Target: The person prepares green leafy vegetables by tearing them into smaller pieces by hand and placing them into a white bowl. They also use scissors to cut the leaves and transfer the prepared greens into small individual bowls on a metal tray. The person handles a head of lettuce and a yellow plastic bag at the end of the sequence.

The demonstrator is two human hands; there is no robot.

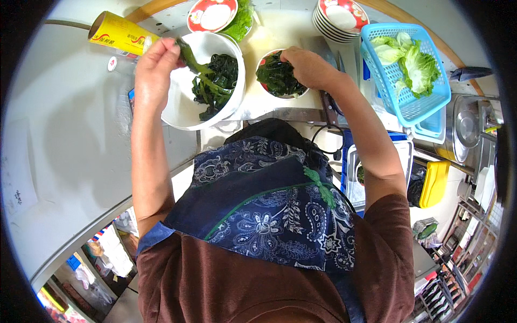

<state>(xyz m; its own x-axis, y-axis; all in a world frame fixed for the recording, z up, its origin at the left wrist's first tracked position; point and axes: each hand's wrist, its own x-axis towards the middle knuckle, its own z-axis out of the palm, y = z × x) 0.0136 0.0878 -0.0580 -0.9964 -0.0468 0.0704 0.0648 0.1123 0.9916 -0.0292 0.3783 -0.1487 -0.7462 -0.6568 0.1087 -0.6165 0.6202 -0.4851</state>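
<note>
My left hand pinches the end of a long dark green seaweed strip above the left side of a white round tub. The strip hangs down to the pile of wet seaweed in the tub. To the right, my right hand reaches down to a red-and-white bowl heaped with dark seaweed. Its fingertips are on the right part of that heap; whether they grip any of it cannot be told.
A stack of red-patterned dishes and a cleaver lie behind my right hand. A blue basket holds lettuce. Behind the tub are a red-patterned plate, green leaves and a yellow cardboard-cored roll.
</note>
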